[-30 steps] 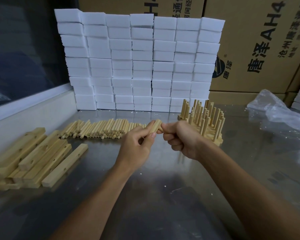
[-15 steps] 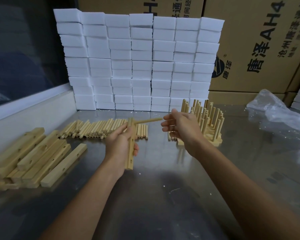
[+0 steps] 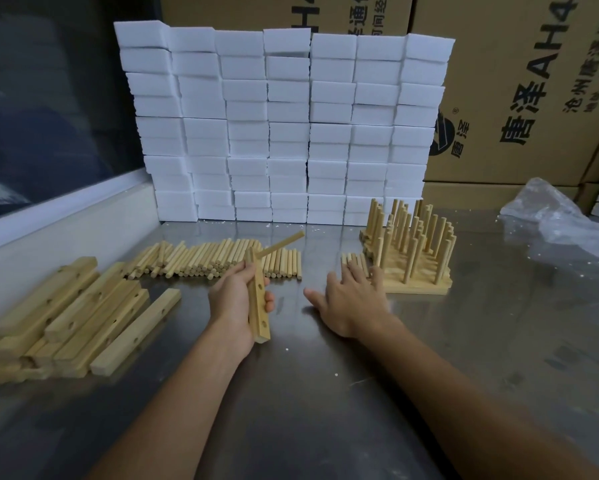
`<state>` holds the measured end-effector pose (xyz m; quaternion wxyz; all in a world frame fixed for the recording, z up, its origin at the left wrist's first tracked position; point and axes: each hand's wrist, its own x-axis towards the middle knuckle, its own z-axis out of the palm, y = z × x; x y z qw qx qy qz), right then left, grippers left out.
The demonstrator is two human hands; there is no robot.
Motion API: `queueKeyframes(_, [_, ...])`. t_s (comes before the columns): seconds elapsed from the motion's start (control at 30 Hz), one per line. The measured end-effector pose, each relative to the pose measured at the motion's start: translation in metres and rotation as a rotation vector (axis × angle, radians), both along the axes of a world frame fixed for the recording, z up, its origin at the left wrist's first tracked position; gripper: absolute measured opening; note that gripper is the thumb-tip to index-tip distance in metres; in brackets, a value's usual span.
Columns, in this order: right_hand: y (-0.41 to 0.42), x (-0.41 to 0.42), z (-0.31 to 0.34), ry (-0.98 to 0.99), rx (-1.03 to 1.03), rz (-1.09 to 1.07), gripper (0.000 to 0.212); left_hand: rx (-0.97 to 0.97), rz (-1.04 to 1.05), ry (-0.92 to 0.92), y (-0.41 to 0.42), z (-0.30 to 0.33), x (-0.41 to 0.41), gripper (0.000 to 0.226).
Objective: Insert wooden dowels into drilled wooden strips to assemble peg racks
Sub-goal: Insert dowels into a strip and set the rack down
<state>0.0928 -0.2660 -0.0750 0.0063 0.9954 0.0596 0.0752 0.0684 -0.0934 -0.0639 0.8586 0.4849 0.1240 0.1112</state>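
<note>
One dowel [image 3: 281, 244] already sticks out of the strip [image 3: 258, 303], held upright in the left hand [image 3: 237, 299]. The right hand [image 3: 351, 301], fingers spread and holding nothing, reaches for loose dowels [image 3: 354, 261] just beyond it.

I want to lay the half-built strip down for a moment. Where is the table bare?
The widest bare steel is near you, between and below both forearms. Another patch lies right of the finished racks, short of the plastic bag. The left is crowded: the drilled strips, then the loose dowels in front of the white blocks.
</note>
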Motion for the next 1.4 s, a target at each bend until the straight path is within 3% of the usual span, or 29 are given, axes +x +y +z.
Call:
queueKeyframes(0.2, [0.003, 0.0, 0.0, -0.064, -0.049, -0.015, 0.073, 0.01, 0.009, 0.003, 0.0, 0.001, -0.002, 0.011])
queueKeyframes(0.4, [0.004, -0.004, 0.006, -0.226, 0.119, -0.02, 0.027, 0.017, 0.009, 0.002, 0.001, 0.002, -0.003, 0.012])
queueKeyframes(0.53, [0.003, -0.004, 0.012, -0.173, 0.302, -0.023, 0.007, 0.023, 0.004, 0.006, 0.002, 0.002, -0.004, 0.013])
queueKeyframes(0.67, [-0.002, -0.002, 0.019, 0.024, 0.296, 0.008, 0.027, 0.019, 0.005, 0.008, 0.001, 0.003, -0.004, 0.012])
queueKeyframes(0.77, [-0.003, -0.004, 0.023, 0.162, 0.348, 0.072, 0.054, 0.006, 0.005, 0.013, 0.003, 0.003, -0.004, 0.012])
queueKeyframes(0.87, [-0.002, -0.007, 0.026, 0.221, 0.345, 0.119, 0.043, 0.003, 0.005, 0.019, 0.004, 0.003, -0.004, 0.013])
queueKeyframes(0.97, [-0.002, -0.01, 0.028, 0.186, 0.504, 0.164, 0.034, -0.004, 0.008, 0.027, 0.004, 0.003, -0.004, 0.015])
queueKeyframes(1.1, [-0.008, -0.013, 0.031, 0.136, 0.742, 0.19, 0.045, -0.019, 0.002, 0.041, 0.004, 0.004, -0.005, 0.016])
queueKeyframes(1.23, [-0.007, -0.014, 0.027, 0.023, 0.783, 0.21, 0.021, -0.028, -0.005, 0.055, 0.005, 0.005, -0.005, 0.018])
queueKeyframes(1.4, [-0.002, -0.017, 0.025, -0.14, 0.855, 0.203, 0.041, -0.048, -0.022, 0.067, 0.006, 0.005, -0.004, 0.021])
